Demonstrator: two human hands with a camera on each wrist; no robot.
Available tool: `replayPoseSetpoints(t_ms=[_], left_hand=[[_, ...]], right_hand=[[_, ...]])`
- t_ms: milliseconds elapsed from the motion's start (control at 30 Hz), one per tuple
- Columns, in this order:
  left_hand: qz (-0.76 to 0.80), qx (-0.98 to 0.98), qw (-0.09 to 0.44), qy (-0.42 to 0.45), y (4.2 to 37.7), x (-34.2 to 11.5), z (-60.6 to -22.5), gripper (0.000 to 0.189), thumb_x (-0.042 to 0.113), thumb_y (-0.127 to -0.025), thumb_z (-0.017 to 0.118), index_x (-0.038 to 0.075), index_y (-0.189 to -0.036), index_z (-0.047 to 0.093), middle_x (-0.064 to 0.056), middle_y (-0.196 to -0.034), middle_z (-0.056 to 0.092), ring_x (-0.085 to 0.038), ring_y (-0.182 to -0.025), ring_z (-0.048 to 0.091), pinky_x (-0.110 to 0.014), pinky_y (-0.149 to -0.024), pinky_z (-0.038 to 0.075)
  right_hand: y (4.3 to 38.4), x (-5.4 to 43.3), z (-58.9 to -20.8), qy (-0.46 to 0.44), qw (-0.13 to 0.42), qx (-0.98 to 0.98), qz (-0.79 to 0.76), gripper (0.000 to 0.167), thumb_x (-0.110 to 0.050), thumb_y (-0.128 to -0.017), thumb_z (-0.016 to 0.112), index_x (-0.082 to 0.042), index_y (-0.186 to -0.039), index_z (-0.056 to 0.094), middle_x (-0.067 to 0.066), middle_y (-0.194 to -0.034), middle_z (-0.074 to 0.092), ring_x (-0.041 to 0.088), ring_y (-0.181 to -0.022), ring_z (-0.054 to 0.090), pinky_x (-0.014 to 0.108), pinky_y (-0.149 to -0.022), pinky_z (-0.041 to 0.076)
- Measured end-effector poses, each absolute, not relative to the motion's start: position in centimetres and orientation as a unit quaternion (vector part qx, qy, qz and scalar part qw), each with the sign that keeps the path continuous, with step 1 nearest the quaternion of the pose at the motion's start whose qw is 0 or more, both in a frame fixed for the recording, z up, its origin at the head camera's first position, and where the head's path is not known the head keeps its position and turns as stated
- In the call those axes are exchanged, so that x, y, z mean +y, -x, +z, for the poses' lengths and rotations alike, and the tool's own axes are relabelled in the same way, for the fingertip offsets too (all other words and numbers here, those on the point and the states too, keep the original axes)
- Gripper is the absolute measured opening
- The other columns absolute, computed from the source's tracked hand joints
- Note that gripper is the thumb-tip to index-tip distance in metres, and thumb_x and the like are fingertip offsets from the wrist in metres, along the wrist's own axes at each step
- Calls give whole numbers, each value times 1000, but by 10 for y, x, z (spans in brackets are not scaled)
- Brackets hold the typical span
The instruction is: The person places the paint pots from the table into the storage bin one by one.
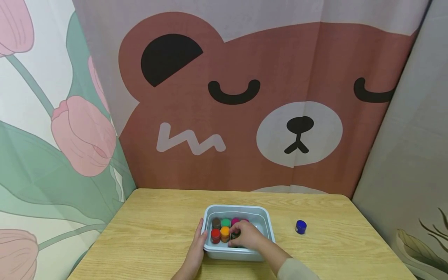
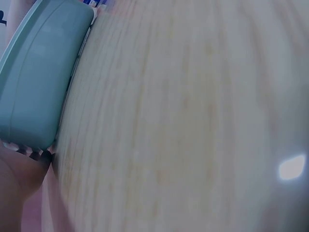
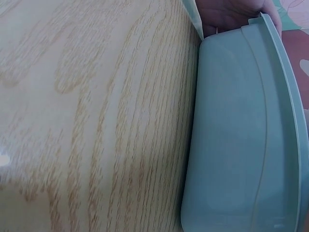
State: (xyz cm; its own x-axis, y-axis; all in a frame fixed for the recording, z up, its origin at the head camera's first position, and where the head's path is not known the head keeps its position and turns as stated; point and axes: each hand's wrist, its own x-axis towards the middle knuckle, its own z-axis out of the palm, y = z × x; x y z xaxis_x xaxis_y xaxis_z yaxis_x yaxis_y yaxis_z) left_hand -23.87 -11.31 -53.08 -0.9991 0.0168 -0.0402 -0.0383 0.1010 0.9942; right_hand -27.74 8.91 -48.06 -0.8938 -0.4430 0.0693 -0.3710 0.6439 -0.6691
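Observation:
A pale blue-grey plastic bin (image 1: 250, 254) stands on the table, with several small colored jars inside. My left hand (image 1: 196, 249) holds the bin's left side; in the left wrist view, its fingers (image 2: 41, 166) are at a lower corner. My right hand (image 1: 249, 235) reaches over the front rim and pinches a dark jar (image 1: 236, 235), which its fingers partly cover. Left of that jar are an orange jar (image 1: 225, 234) and a red jar (image 1: 215, 235). Behind them sit a brown jar (image 1: 216, 223), a green jar (image 1: 226, 223) and a magenta jar (image 1: 235, 221).
A blue jar (image 1: 301, 227) is on the wooden table (image 1: 154, 233), to the right of the bin. Behind the table hangs a curtain (image 1: 280, 77) with a bear print. A tulip-print curtain (image 1: 38, 155) is at the left.

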Motion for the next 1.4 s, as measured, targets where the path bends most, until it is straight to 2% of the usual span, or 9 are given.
replayPoseSetpoints(t_ms=[300, 533, 767, 1000, 1233, 1400], left_hand=[[670, 742, 10, 4, 239, -113, -535, 68, 48, -104, 33, 13, -159, 12, -22, -164, 10, -49, -149, 5, -72, -114, 4], [670, 742, 11, 3, 239, -113, -534, 68, 48, -104, 33, 14, -159, 11, -21, -164, 9, -49, -149, 4, -73, -114, 4], [672, 741, 13, 7, 239, -113, -533, 66, 45, -105, 32, 14, -159, 11, -22, -164, 9, -50, -148, 4, -74, -113, 4], [672, 740, 14, 15, 239, -113, -533, 65, 45, -105, 31, 15, -159, 11, -21, -164, 8, -50, -148, 4, -74, -113, 4], [679, 734, 5, 6, 237, -112, -534, 66, 45, -104, 34, 13, -158, 13, -22, -164, 9, -49, -149, 4, -73, -114, 3], [678, 735, 3, 4, 237, -112, -533, 67, 46, -104, 34, 13, -158, 13, -22, -164, 9, -49, -149, 4, -73, -114, 3]], right_hand=[[279, 90, -481, 210, 63, 897, -383, 31, -19, -74, 84, -4, -98, 71, 4, -90, 60, 16, -84, 53, 30, -76, 48], [280, 91, -478, 210, 71, 885, -411, 33, -17, -78, 81, -2, -105, 69, 7, -97, 63, 20, -91, 56, 34, -79, 49], [279, 100, -471, 208, 63, 872, -439, 35, -14, -80, 80, 1, -109, 68, 13, -100, 67, 21, -88, 57, 28, -74, 47], [279, 114, -462, 170, 69, 880, -438, 40, -23, -83, 79, -4, -116, 67, 9, -105, 67, 17, -90, 56, 29, -74, 50], [279, 131, -456, 152, 51, 872, -463, 40, -20, -83, 79, -3, -117, 67, 15, -107, 66, 18, -89, 58, 28, -69, 51], [280, 144, -451, 121, 35, 877, -464, 41, -22, -82, 79, -4, -117, 67, 13, -108, 66, 18, -91, 58, 29, -70, 51]])
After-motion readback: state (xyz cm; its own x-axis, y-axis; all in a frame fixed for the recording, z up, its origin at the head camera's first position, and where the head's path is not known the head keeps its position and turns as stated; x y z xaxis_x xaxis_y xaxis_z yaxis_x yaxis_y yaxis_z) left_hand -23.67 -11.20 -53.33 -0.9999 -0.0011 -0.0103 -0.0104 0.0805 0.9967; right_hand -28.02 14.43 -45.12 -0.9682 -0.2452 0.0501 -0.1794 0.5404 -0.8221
